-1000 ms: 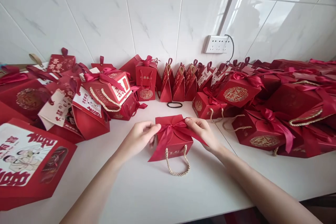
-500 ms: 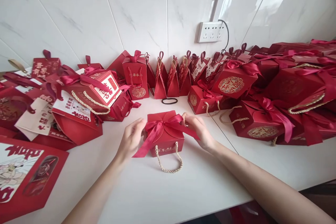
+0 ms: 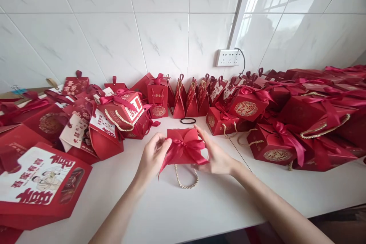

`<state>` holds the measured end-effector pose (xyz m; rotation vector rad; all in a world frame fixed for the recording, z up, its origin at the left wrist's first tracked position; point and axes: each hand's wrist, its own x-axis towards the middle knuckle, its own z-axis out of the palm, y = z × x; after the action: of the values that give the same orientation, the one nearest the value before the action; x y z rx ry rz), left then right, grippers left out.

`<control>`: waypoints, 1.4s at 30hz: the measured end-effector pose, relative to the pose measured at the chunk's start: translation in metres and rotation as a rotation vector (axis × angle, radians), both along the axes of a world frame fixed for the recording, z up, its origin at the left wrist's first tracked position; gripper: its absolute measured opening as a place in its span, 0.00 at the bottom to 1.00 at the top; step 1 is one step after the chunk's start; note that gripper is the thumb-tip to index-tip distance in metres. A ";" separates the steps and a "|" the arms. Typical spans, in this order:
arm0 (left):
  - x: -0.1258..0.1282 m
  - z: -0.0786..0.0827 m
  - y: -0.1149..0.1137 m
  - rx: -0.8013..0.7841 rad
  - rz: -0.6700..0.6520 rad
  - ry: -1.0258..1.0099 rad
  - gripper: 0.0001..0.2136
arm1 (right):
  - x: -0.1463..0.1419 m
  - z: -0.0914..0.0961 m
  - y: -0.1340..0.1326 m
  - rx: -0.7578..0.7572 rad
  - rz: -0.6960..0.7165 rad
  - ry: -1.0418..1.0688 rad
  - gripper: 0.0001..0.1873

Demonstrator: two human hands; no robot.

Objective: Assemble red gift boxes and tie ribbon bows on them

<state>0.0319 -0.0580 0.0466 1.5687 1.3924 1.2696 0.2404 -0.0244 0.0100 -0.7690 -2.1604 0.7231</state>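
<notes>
Fingers of the left hand (image 3: 154, 156) close on the left edge of a small red box (image 3: 182, 134), thumb uppermost; whether they also catch its ribbon bow (image 3: 183, 145), I cannot tell. The right hand (image 3: 219, 157) grips the opposite end, one digit reaching the far edge, others low at the near corner. So the box sits directly between them, mid-frame, long axis running left to right, neither hand nearer. Against the earlier frame, the right hand spreads wider around the box, whose top shows more squarely, its printed front out of sight. A rope handle (image 3: 187, 187) loops below, over the white table (image 3: 160, 206); a black band (image 3: 188, 121) lies beyond; more red boxes (image 3: 271, 141) crowd both sides.
</notes>
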 end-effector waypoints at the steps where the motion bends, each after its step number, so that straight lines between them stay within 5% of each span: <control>1: 0.004 0.004 -0.008 0.065 0.038 0.022 0.12 | 0.000 0.005 -0.005 0.057 -0.005 0.023 0.56; 9: 0.042 0.026 -0.091 0.785 0.234 0.363 0.06 | 0.011 0.035 -0.060 0.291 -0.088 0.129 0.53; 14: 0.068 0.026 -0.125 0.894 0.245 0.625 0.12 | 0.016 0.042 -0.085 0.377 -0.149 0.186 0.52; 23: 0.079 0.036 -0.143 0.992 0.226 0.541 0.14 | 0.024 0.046 -0.103 0.339 -0.114 0.289 0.55; 30: 0.077 0.039 -0.150 1.028 0.178 0.566 0.13 | 0.029 0.048 -0.111 0.344 -0.110 0.290 0.50; 35: 0.072 0.045 -0.148 0.999 0.178 0.477 0.08 | 0.035 0.050 -0.113 0.343 -0.117 0.255 0.56; 42: 0.058 0.047 -0.116 0.386 0.254 -0.223 0.07 | 0.042 0.055 -0.112 0.300 -0.167 0.101 0.53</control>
<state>0.0903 -0.1739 0.0933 1.4626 1.2850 1.8972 0.2828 -0.1368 0.0651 -0.7255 -2.0233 0.3339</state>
